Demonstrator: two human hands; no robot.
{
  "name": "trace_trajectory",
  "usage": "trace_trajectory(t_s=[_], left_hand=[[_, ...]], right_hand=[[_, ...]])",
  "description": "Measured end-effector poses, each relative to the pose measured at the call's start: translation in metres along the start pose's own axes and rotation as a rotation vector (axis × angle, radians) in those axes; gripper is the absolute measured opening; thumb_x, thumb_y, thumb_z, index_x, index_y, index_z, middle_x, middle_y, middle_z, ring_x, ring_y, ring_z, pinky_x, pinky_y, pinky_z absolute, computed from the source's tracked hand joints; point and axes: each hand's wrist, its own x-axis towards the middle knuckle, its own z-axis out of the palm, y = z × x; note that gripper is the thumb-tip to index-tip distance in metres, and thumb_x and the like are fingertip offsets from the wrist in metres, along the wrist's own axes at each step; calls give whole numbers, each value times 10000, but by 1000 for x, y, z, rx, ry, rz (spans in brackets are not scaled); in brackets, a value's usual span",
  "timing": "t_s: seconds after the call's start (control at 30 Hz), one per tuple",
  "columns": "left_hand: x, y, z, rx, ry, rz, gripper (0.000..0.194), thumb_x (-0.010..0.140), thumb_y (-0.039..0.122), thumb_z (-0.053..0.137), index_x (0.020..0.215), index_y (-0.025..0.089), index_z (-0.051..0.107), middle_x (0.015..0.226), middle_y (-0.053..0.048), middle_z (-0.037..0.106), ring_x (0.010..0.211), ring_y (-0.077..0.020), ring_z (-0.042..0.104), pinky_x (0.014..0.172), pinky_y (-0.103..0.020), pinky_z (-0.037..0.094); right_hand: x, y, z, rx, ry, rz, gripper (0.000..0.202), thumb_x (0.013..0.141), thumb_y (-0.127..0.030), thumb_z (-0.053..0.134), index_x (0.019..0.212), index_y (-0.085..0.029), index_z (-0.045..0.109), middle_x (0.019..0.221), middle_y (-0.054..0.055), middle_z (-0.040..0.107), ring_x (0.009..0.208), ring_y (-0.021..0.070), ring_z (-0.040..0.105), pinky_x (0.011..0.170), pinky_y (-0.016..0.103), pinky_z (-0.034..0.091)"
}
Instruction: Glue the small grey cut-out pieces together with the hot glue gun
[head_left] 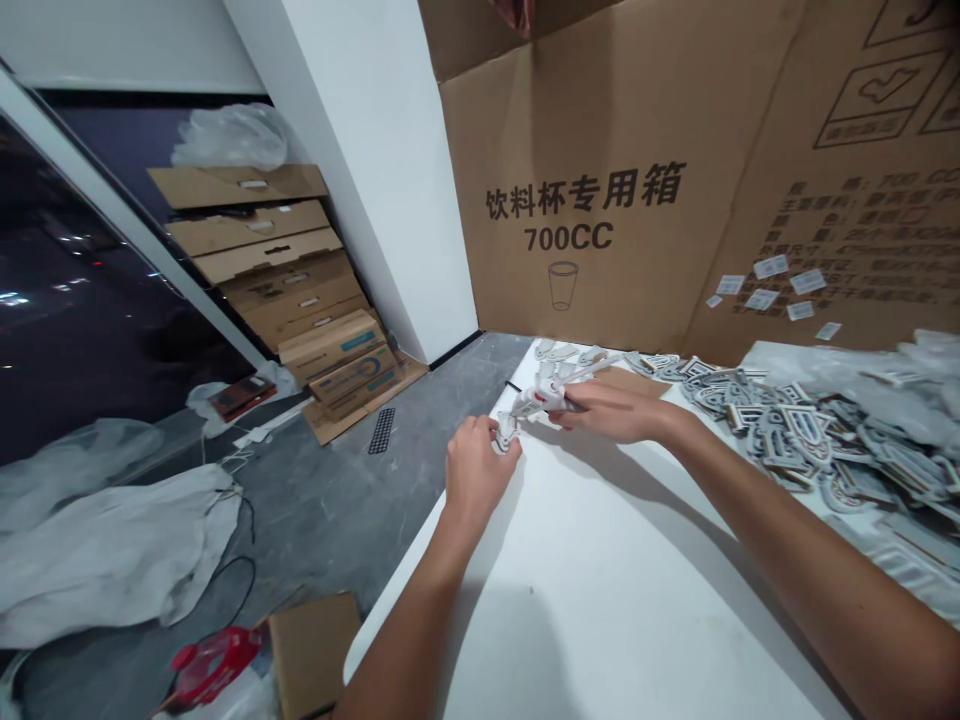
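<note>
My right hand (pixel 604 410) is closed around a white glue gun (pixel 536 402) with a small red mark. A pale stick runs out from its back end. The gun's nozzle points left and down at a small flat grey-and-white cut-out piece (pixel 508 428) near the far left edge of the white table (pixel 600 580). My left hand (pixel 476 462) pinches that piece between thumb and fingers, and its details are too small to make out. Several similar pale pieces (pixel 555 350) lie beyond the gun.
A heap of flat cut-out pieces (pixel 802 430) covers the table's right side, with clear plastic bags by it. A large cardboard box (pixel 600 130) stands behind the table. Stacked cartons (pixel 292 270), a white sack (pixel 120 560) and a red plastic container (pixel 214 665) are on the left.
</note>
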Motion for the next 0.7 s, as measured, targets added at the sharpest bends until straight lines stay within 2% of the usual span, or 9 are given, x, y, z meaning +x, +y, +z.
trace_trajectory(t_s=[0.17, 0.3, 0.7], left_hand=[[-1, 1, 0, 15, -9, -15, 231, 889, 320, 757, 1067, 175, 730, 1040, -82, 757, 996, -262, 708, 845, -348, 473], [-1, 1, 0, 20, -14, -18, 231, 892, 329, 755, 1067, 181, 728, 1044, -81, 754, 1001, -261, 704, 839, -344, 470], [-1, 2, 1, 18, -17, -20, 220, 897, 328, 750, 1062, 185, 727, 1033, -84, 744, 991, -262, 702, 843, -340, 467]], right_hand=[[2, 1, 4, -19, -4, -11, 242, 992, -361, 489, 804, -220, 431, 845, 20, 559, 765, 185, 495, 684, 314, 338], [1, -2, 4, 3, 12, -13, 207, 962, -341, 520, 807, -219, 459, 855, 30, 585, 779, 194, 496, 671, 322, 322], [3, -2, 10, -19, 22, 12, 221, 998, -370, 469, 833, -223, 451, 879, 39, 596, 801, 208, 521, 687, 316, 352]])
